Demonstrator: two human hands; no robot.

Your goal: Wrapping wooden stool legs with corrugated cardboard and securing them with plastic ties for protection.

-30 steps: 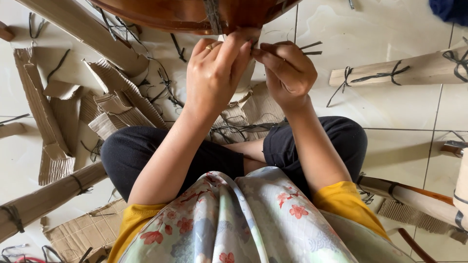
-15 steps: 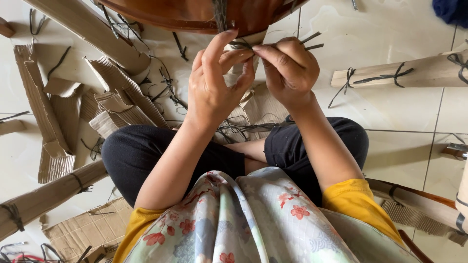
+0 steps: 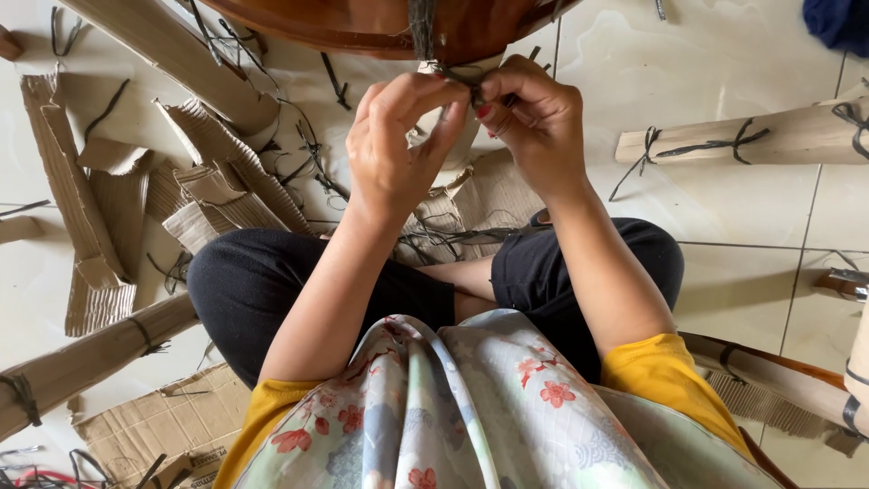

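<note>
Brown corrugated cardboard lies all over the pale tiled floor [image 3: 724, 54]: torn ribbed strips [image 3: 86, 235] at my left, a flat printed sheet of carton [image 3: 154, 421] at the lower left beside my knee, its dark lettering too small to make out. A cardboard-wrapped wooden bar tied with dark twine [image 3: 742, 140] lies to my right, well apart from my hands, and another wrapped bar [image 3: 81, 362] slants across the lower left. Loose black twine offcuts [image 3: 308, 163] are scattered between the strips and my crossed legs.

Right in front of me, at the top, is a curved piece of polished reddish-brown wood [image 3: 362, 27], with a dark twisted cord [image 3: 422, 27] running down across it. My left hand [image 3: 394, 154] and my right hand [image 3: 534, 122] meet just beneath the wood, fingertips pressed together on the cord's lower end, both pinching it tight. A paper-wrapped part shows behind my fingers, mostly hidden by them. A dark blue cloth [image 3: 837, 23] sits in the far right corner.
</note>
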